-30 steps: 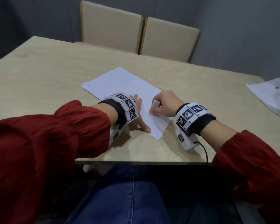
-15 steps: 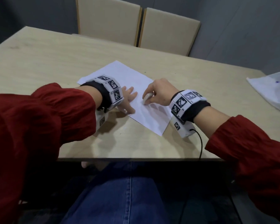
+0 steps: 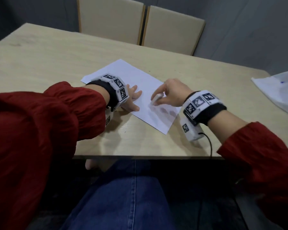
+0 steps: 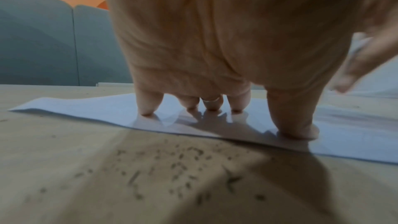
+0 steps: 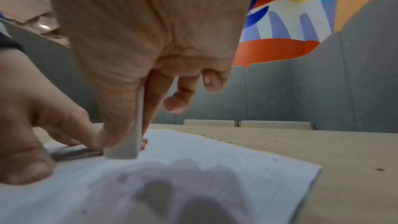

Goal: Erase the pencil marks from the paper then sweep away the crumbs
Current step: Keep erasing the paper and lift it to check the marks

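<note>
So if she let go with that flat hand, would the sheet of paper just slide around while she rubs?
Probably. The paper looks thin and light, lying loose on the smooth table. It ripples near the left hand, so it is likely floppy. The eraser drags across it, which could bunch it.

Paper (image 3: 131, 83): one white rectangular sheet, lying flat on the pale wood worktop (image 3: 40, 63), turned at an angle to the near edge, one corner pointing toward the person. Faint grey smudging shows on its near part.

Eraser (image 3: 156, 99): small white rectangular block, tilted, its lower end touching the sheet near the middle of the near half; pinched between thumb and fingers of the right hand (image 3: 170, 93).

Crumbs (image 4: 172, 168): many small dark grey specks and short rolled shreds, scattered on the bare worktop just beside the sheet's left edge; a few more lie on the wood beyond the sheet.
</note>
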